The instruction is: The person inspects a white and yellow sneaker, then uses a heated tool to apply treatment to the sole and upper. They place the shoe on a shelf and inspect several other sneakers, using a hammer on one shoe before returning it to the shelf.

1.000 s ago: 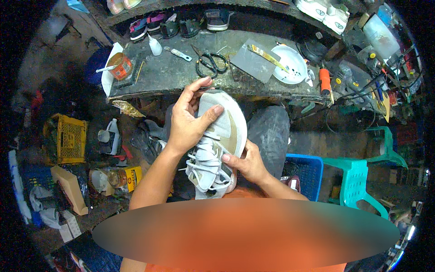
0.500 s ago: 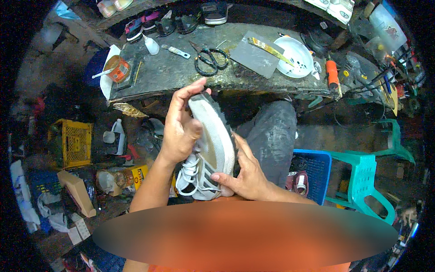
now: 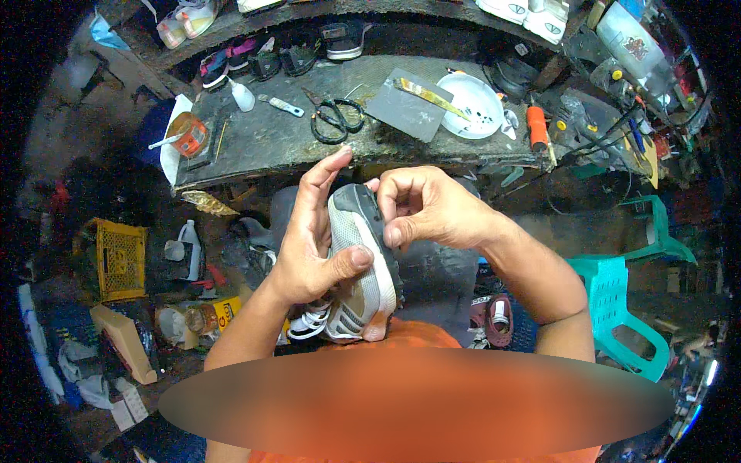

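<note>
A grey and white sneaker (image 3: 353, 274) with white laces and a dark sole stands on its side over my lap, toe toward the workbench. My left hand (image 3: 318, 241) grips it from the left, thumb across the mesh upper and fingers reaching up behind the toe. My right hand (image 3: 431, 207) has its fingers curled and pinched at the dark sole edge near the toe; whether they hold a loose piece there is hidden. Black-handled scissors (image 3: 336, 119) lie on the bench just beyond.
The worn bench (image 3: 231, 166) holds a glue tub (image 3: 189, 137), squeeze bottle (image 3: 241, 95), white plate (image 3: 478, 116), grey board and orange tool (image 3: 537, 126). Shoes line the shelf. A yellow crate (image 3: 121, 258) is left; a blue basket (image 3: 525, 316) and green stool (image 3: 608, 289) are right.
The sneaker has rolled from upper-up onto its side, showing the dark sole edge. My right hand has moved from low on the shoe up and forward to that edge near the toe.
</note>
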{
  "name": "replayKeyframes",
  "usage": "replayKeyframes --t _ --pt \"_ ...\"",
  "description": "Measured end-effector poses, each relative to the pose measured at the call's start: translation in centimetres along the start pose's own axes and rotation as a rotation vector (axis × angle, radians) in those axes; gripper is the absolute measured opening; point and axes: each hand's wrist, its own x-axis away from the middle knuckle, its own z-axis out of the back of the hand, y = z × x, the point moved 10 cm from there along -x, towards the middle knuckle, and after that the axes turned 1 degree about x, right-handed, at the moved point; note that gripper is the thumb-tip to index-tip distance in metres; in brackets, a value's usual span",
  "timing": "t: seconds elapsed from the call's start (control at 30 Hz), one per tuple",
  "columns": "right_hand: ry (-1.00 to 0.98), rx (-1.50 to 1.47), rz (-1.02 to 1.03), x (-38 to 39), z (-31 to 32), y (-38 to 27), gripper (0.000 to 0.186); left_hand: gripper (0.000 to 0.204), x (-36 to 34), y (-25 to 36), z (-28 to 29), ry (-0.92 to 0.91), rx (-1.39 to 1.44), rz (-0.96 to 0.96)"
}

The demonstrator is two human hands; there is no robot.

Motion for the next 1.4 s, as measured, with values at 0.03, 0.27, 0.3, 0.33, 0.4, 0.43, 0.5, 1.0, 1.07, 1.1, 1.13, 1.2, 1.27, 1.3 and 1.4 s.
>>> replayKeyframes --t 0.03,0.27,0.3,0.33,0.4,0.43,0.5,1.0,1.07,1.1,1.13,1.2,1.27,1.3,1.4 --pt "-0.039 -0.012 -0.055 0.0 -0.3 0.1 0.036 0.111 -0.1 0.1 -0.2 -0.011 -0.010 0.001" --pt "0.092 0.053 0.010 0.9 0.6 -0.6 0.033 0.118 -1.5 -0.2 0.4 0.026 -0.186 -0.004" --pt "0.213 0.027 -0.003 1.3 1.6 0.0 0.034 0.117 -1.9 -0.5 0.8 0.070 -0.176 0.005" --pt "0.325 0.186 -0.042 2.1 2.7 0.4 0.049 0.117 -2.4 -1.1 1.3 0.128 -0.159 0.050" --pt "0.373 0.372 0.116 3.1 2.1 0.2 0.077 0.109 -2.5 -2.4 1.1 0.140 -0.118 0.155" --pt "0.419 0.523 0.113 4.0 1.6 1.1 0.086 0.107 -2.6 -2.8 0.8 0.127 -0.074 0.177" --pt "0.542 0.130 0.113 5.6 3.2 4.0 0.087 0.103 -3.0 -2.7 0.5 0.097 -0.038 0.148" --pt "0.589 0.050 0.464 11.3 5.2 3.4 0.091 0.064 1.4 -2.2 -4.6 -0.229 -0.598 0.119" --pt "0.613 0.306 0.543 11.3 4.7 1.9 0.078 0.063 1.9 -2.8 -4.3 -0.211 -0.575 0.133" --pt "0.633 0.429 0.523 10.9 4.6 1.9 0.072 0.063 2.1 -3.2 -4.1 -0.199 -0.558 0.148" --pt "0.674 0.506 0.557 10.9 4.5 1.7 0.065 0.063 2.2 -3.4 -3.7 -0.169 -0.545 0.135" --pt "0.787 0.619 0.590 10.6 4.1 1.7 0.051 0.062 2.6 -5.3 -3.1 -0.131 -0.488 0.241" --pt "0.854 0.652 0.625 9.2 3.7 1.9 0.042 0.060 2.6 -6.3 -1.8 -0.063 -0.499 0.270" --pt "0.882 0.633 0.592 8.4 3.9 2.1 0.040 0.058 2.5 -6.7 -1.2 -0.038 -0.520 0.282" --pt "0.791 0.668 0.584 5.7 3.6 1.4 0.062 0.049 2.2 -7.5 0.2 0.019 -0.397 0.293"
